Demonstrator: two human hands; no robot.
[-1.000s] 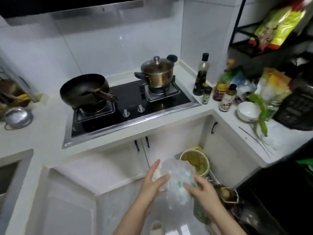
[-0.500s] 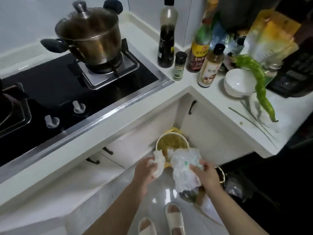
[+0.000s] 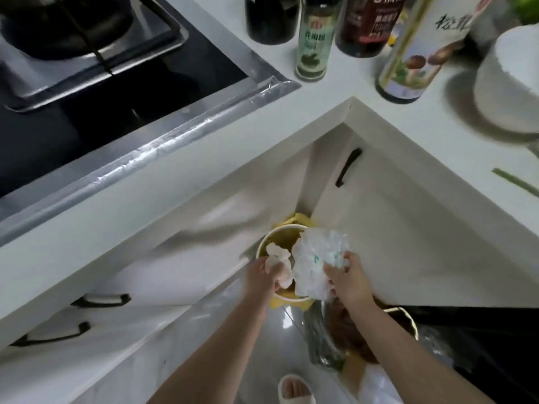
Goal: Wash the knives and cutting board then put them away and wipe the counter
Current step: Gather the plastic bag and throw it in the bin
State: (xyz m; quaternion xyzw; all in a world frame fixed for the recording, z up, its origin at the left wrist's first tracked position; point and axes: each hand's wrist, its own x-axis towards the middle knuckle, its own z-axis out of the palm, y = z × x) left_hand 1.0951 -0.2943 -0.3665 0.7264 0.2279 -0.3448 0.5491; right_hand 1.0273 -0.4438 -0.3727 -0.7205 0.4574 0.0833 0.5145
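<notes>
Over the round yellow-lined bin (image 3: 281,239) beneath the white counter (image 3: 344,80), the left hand (image 3: 261,277) clutches what looks like crumpled tissue (image 3: 277,259), the right hand (image 3: 348,282) pinching a crinkled clear plastic bag (image 3: 316,262) just beyond its fingertips.

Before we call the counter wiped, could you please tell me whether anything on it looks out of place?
Yes: a thin green vegetable strip lies loose on the white countertop near its right edge, apart from the white ceramic bowl, like a leftover scrap.
</notes>
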